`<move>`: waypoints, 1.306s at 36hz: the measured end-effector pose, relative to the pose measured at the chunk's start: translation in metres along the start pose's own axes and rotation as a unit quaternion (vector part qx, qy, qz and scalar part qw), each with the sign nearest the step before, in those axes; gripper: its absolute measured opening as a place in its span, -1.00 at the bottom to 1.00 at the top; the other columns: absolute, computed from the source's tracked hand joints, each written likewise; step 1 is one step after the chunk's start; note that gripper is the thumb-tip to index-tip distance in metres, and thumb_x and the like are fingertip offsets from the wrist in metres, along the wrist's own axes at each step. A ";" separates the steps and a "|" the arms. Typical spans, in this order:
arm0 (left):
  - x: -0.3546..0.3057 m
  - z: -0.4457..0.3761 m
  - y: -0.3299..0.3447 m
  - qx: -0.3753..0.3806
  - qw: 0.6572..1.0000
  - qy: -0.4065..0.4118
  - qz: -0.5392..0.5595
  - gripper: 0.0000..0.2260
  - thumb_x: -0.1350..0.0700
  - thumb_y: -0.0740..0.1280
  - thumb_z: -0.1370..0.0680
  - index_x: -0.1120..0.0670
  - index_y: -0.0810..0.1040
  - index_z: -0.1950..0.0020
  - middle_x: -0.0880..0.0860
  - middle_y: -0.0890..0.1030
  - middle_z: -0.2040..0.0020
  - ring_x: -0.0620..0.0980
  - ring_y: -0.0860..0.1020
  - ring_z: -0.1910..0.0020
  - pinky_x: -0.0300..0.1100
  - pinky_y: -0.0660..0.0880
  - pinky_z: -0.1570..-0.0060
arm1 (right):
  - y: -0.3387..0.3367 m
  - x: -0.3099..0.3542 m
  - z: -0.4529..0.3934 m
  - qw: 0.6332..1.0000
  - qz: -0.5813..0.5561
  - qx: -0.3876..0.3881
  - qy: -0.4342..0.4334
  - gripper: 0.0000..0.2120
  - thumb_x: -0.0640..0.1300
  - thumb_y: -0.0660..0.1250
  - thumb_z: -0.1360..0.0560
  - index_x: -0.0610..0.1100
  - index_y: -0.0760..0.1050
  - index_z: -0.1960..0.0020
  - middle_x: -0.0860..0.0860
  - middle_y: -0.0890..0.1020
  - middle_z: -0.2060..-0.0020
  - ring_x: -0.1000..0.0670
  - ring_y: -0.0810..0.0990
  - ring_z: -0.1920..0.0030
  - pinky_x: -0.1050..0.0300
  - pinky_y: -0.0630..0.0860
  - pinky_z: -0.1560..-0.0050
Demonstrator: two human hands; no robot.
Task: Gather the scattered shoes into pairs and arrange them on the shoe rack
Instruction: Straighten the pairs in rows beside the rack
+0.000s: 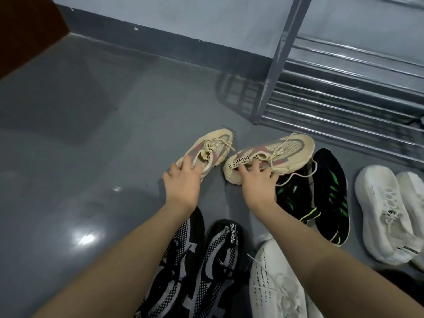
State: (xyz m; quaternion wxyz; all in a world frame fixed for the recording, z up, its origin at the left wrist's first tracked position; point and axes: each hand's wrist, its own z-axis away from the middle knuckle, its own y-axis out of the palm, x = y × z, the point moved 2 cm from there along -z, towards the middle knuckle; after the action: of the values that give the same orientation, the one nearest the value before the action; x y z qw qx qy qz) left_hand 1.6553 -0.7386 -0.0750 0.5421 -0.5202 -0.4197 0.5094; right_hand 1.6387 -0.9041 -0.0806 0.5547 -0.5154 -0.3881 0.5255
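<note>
My left hand (182, 180) grips the heel of one beige mesh sneaker (210, 149); my right hand (258, 181) clasps its matching beige sneaker (273, 154) just beside, both near the grey metal shoe rack (344, 92).

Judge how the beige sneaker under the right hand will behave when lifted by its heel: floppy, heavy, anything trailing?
The right beige sneaker has a mesh upper over a thick sole, so it probably holds its shape and feels light. Its loose lace trails over the black and green shoe and may drag or snag. The right hand grips near the heel, so the toe could dip.
</note>
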 end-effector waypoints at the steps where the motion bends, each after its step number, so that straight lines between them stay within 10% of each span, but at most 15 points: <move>1: 0.001 0.000 0.002 0.012 1.000 0.007 -0.013 -0.65 0.22 0.28 -0.52 0.04 0.34 -0.28 0.12 0.25 -0.31 0.20 0.40 -0.17 0.02 0.39 -0.12 | 0.001 0.000 0.000 1.000 0.015 -0.006 -0.010 -0.58 -0.28 0.23 -0.49 -0.05 0.31 -0.31 -0.19 0.33 -0.30 -0.33 0.39 -0.21 -0.25 0.32 -0.22; 11: 0.001 0.002 0.004 0.027 0.993 0.103 -0.059 -0.71 0.12 0.20 -0.61 0.07 0.33 -0.33 0.09 0.35 -0.31 0.12 0.33 -0.28 -0.10 0.33 -0.17 | -0.007 -0.011 0.008 0.996 0.041 0.010 -0.072 -0.56 -0.30 0.19 -0.51 -0.02 0.33 -0.34 -0.08 0.45 -0.24 -0.30 0.39 -0.26 -0.37 0.09 -0.37; 19: -0.007 0.003 -0.004 -0.018 0.986 0.164 -0.025 -0.77 0.18 0.19 -0.57 0.07 0.42 -0.23 0.00 0.48 -0.21 0.04 0.33 -0.25 -0.14 0.20 -0.16 | -0.014 -0.008 0.032 0.994 -0.069 0.033 -0.083 -0.77 0.00 0.17 -0.44 -0.11 0.42 0.00 -0.02 0.54 0.00 -0.20 0.49 -0.17 -0.42 -0.04 -0.39; 24: -0.008 0.005 -0.009 0.017 0.987 0.161 0.001 -0.74 0.20 0.24 -0.53 0.05 0.39 -0.22 0.00 0.51 -0.17 0.02 0.38 -0.21 -0.11 0.18 -0.14 | -0.017 0.008 0.022 0.991 -0.119 0.061 0.031 -0.26 0.37 0.26 -0.38 -0.15 0.30 -0.31 -0.15 0.41 -0.31 -0.25 0.30 -0.35 -0.36 0.11 -0.37; 29: 0.005 0.012 -0.013 0.088 0.987 0.132 -0.024 -0.43 0.32 0.27 -0.46 0.01 0.22 -0.41 0.03 0.38 -0.29 0.10 0.25 -0.36 0.15 0.14 -0.31 | -0.013 0.012 0.019 0.977 -0.146 0.150 0.039 -0.12 0.30 0.43 -0.29 -0.03 0.17 -0.45 -0.14 0.12 -0.45 -0.30 0.06 -0.44 -0.45 0.07 -0.35; 32: 0.004 0.011 -0.014 0.134 0.987 0.090 -0.002 -0.39 0.39 0.25 -0.46 -0.02 0.18 -0.41 0.06 0.31 -0.33 0.25 0.23 -0.38 0.32 0.18 -0.28 | -0.008 0.015 0.025 0.976 -0.150 0.155 0.027 -0.23 0.18 0.44 -0.34 0.03 0.18 -0.42 -0.16 0.15 -0.41 -0.35 0.12 -0.42 -0.45 0.09 -0.34; 36: -0.002 0.014 -0.013 0.119 0.985 0.118 0.031 -0.56 0.44 0.20 -0.45 0.10 0.28 -0.25 0.11 0.39 -0.17 0.23 0.43 -0.10 -0.04 0.38 0.16 | -0.009 0.018 0.028 0.977 -0.184 0.106 -0.005 -0.53 0.06 0.32 -0.45 -0.04 0.32 -0.30 -0.15 0.34 -0.33 -0.37 0.26 -0.33 -0.32 0.21 -0.34; 47: -0.016 0.012 -0.020 0.066 0.987 0.143 0.044 -0.54 0.46 0.16 -0.46 0.11 0.29 -0.29 0.10 0.38 -0.20 0.17 0.35 -0.17 -0.10 0.35 0.19 | -0.009 0.006 0.030 0.987 -0.149 0.050 -0.034 -0.57 0.13 0.37 -0.42 -0.06 0.34 -0.16 -0.10 0.49 -0.17 -0.23 0.48 -0.20 -0.19 0.33 -0.24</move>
State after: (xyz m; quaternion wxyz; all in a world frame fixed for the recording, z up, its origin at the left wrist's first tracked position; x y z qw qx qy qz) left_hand 1.6441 -0.7514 -0.0524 0.6069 -0.5683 -0.2799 0.4800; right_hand 1.6121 -0.8927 -0.0675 0.6389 -0.4050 -0.4520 0.4727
